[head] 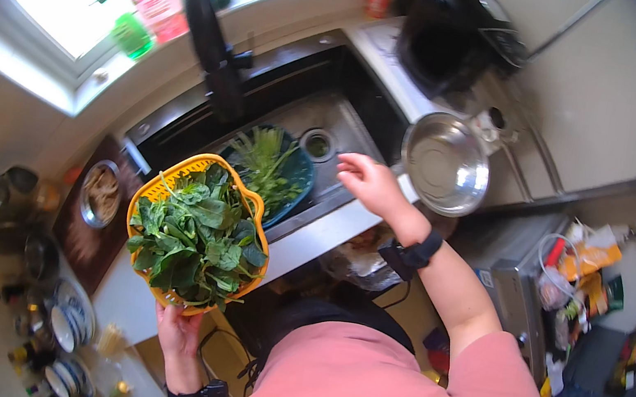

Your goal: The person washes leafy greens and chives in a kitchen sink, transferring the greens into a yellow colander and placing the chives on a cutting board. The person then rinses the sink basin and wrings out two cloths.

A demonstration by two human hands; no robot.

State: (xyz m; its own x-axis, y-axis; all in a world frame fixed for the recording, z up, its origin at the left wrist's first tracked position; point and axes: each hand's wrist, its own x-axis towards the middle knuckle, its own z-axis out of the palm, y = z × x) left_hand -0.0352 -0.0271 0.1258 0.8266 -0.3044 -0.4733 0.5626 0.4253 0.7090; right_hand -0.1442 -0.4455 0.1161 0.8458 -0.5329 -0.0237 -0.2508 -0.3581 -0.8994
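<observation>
My left hand [176, 331] grips the near rim of a yellow plastic colander [261, 214], heaped with dark green leafy vegetables [196, 235]. The colander is held up over the counter's front edge, left of the sink. My right hand [367, 182] holds nothing, its fingers partly spread above the sink's right front edge. Beneath and between the hands, a teal basin [301, 193] with long-stemmed greens [267, 165] stands in the dark sink [361, 121]. A drain [318, 144] shows beside the basin.
A black faucet [211, 44] arches over the sink. On its right are a shiny metal bowl [447, 164] and a black appliance [455, 39]. To the left, a metal dish of food [101, 193] rests on a brown board [79, 242]. Stacked bowls [66, 328] stand nearer me.
</observation>
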